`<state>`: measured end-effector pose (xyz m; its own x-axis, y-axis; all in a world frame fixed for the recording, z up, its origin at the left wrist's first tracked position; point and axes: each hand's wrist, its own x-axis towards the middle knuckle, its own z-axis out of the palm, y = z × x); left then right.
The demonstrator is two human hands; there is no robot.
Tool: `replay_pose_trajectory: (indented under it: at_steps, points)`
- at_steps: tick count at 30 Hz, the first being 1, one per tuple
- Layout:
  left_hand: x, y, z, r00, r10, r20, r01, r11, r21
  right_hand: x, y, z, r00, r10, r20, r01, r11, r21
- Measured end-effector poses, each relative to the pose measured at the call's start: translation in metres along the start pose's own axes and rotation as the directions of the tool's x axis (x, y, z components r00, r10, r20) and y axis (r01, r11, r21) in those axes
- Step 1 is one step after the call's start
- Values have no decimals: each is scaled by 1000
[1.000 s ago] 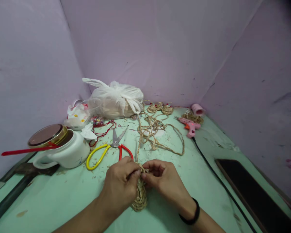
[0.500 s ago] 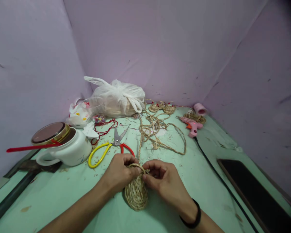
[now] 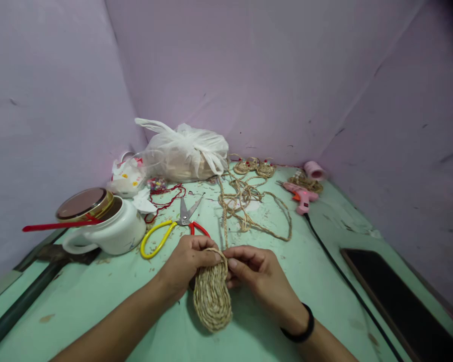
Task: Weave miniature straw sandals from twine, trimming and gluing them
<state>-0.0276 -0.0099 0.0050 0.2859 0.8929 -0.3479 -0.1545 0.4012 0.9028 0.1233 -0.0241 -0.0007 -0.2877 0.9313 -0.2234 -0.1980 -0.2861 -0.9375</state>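
Dim, diffuse light covers the pale green tabletop (image 3: 117, 306), leaving a soft shadow beside the elongated tan braided-rope coil (image 3: 212, 304). Right of the coil, the flat black rectangular phone (image 3: 396, 301) looks stretched; far above-right, the corner blackens. Beyond it, small multicoloured beads (image 3: 157, 184) blur.

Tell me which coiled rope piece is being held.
The long coiled piece at the front, pinched at its top by the left hand. The smaller, rounder coiled pieces lie at the back, untouched by either hand.

Left hand (image 3: 189, 264) and right hand (image 3: 254, 271) pinch a coiled rope piece (image 3: 212, 299), open scissors (image 3: 184, 218) lying just beyond
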Motion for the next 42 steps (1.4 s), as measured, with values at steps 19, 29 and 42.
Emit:
replay_pose_trajectory:
  at_steps: [19, 29, 42]
  points:
    - [-3, -1, 8, 998, -32, 53, 43, 978, -203, -8, 4, 7, 939, -317, -137, 263, 914, -309]
    - [-5, 4, 1, 989, -8, 146, 31, 987, -161, -7, -3, 8, 973, -157, -167, 132, 980, -151]
    - [-4, 1, 1, 993, 1, 121, 1, 1000, -14, -7, 1, 3, 891, -455, -14, 371, 744, -556]
